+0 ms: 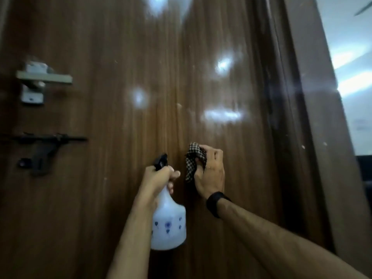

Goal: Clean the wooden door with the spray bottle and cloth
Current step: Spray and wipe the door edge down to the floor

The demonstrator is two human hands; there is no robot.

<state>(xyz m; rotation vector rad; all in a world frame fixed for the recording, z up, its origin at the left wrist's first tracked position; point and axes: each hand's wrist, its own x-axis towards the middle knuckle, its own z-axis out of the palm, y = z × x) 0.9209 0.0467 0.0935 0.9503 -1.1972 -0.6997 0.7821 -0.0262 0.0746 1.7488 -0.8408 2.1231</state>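
A dark brown wooden door (pixel 124 117) fills most of the view, glossy with several light reflections. My left hand (pixel 159 180) grips the neck of a white spray bottle (pixel 168 224) with small blue marks and a black nozzle pointing at the door. Just to its right, my right hand (pixel 211 174) holds a bunched black-and-white checked cloth (pixel 194 160) against the door's surface. A black band sits on the right wrist.
A silver lever handle (pixel 44 78) and, below it, a black sliding bolt (pixel 46 138) are mounted at the door's left. The brown door frame (pixel 318 117) runs down the right, with a white wall (pixel 360 121) beyond it.
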